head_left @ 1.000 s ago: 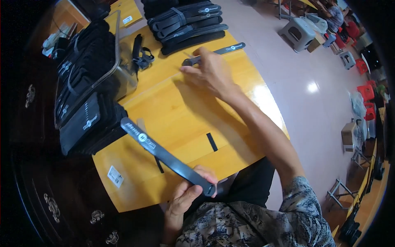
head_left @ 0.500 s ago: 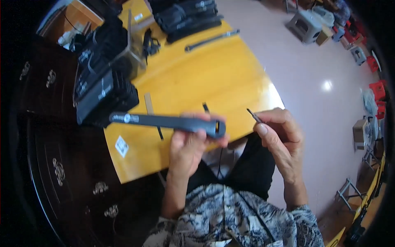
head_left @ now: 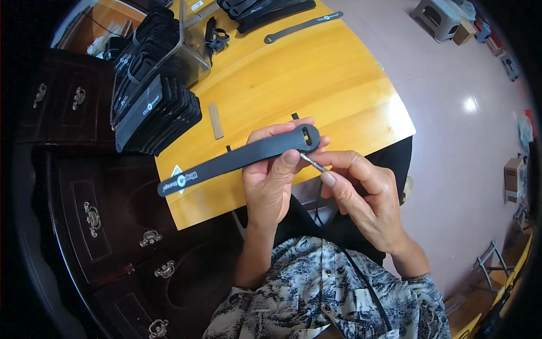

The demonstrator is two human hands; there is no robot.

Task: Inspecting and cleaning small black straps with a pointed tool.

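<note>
My left hand (head_left: 271,175) grips a long flat black strap (head_left: 226,161) near its rounded end, which has a rectangular slot. The strap points left over the edge of the yellow wooden table (head_left: 316,73). My right hand (head_left: 361,192) pinches a thin black cord (head_left: 322,192) with a small metal tip. That tip sits just below the slotted end, touching or nearly touching my left thumb. The cord hangs down over my lap.
A stack of black straps (head_left: 158,113) and a clear bin (head_left: 186,51) with more of them stand at the table's left. Another strap (head_left: 302,28) and a pile lie at the far edge. A dark drawer cabinet (head_left: 101,214) stands to my left; stools are on the floor to the right.
My right hand left the far strap and came back to my lap holding the thin cord. My left hand lifted the strap off the table, and both hands have now met at its slotted end.
</note>
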